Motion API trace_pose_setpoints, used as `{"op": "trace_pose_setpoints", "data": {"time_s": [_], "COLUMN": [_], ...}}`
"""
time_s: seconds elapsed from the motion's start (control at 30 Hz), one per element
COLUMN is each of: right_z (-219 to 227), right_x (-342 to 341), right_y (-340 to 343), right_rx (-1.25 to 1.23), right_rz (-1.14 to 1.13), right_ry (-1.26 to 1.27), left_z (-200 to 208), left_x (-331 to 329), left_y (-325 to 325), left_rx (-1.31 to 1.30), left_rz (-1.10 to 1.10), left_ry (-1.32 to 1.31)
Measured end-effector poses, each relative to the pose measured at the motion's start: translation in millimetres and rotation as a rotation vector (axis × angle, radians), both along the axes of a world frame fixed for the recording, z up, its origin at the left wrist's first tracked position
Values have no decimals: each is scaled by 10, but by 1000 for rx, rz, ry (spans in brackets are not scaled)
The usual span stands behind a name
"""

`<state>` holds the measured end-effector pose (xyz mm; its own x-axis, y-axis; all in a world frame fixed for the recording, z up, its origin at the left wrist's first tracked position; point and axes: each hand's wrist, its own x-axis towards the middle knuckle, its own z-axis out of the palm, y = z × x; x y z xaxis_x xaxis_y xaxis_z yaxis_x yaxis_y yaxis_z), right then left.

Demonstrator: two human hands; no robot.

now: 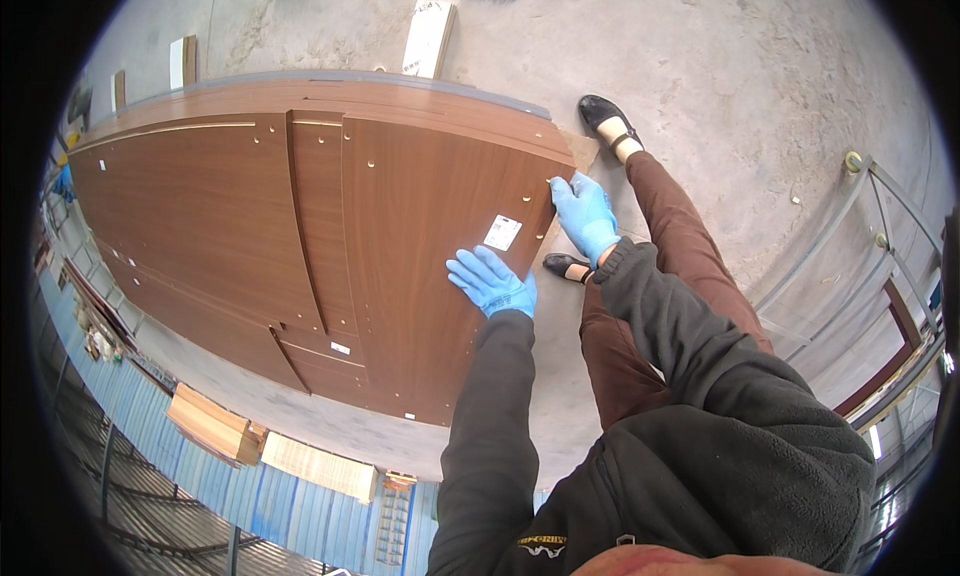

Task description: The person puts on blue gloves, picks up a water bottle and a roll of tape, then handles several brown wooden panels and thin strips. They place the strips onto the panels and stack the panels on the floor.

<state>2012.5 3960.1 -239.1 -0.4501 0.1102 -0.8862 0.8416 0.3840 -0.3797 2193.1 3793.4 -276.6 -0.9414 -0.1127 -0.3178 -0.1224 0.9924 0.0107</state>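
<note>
A stack of brown wood-grain panels (420,236) lies before me, with small drilled holes along the edges of the top ones. My left hand (490,281), in a blue glove, rests flat on the nearest top panel with its fingers stretched out. Just above those fingers sits a white label (503,233). My right hand (585,211), gloved in blue too, is closed at that panel's right edge by the far corner. Its thumb is toward the top face, and part of the grip is hidden.
Grey concrete floor (720,76) surrounds the stack. A white-faced block (428,41) juts from under its far side. At right stands a metal-framed cart (870,216) with a brown frame piece. Light wood boards (318,466) lie at lower left. My feet stand near the stack's right end.
</note>
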Motion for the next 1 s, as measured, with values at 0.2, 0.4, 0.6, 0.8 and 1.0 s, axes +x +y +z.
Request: {"op": "trace_pose_setpoints", "data": {"time_s": [0.2,0.4,0.6,0.8,1.0], "right_z": [-109,-283,-351,-334,-255], "right_x": [-76,-63,-10,32,109], "right_y": [206,372,364,300,153], "right_rx": [60,-80,-52,-30,35], "right_rz": [299,360,353,301,58], "right_ry": [326,404,436,479,207], "left_z": [11,-6,-38,-22,-45], "left_x": [-7,20,11,26,23], "left_y": [12,16,28,16,9], "left_rx": [6,-17,-25,18,-14], "left_rz": [14,15,22,54,18], "left_ry": [-18,-46,-17,-13,7]}}
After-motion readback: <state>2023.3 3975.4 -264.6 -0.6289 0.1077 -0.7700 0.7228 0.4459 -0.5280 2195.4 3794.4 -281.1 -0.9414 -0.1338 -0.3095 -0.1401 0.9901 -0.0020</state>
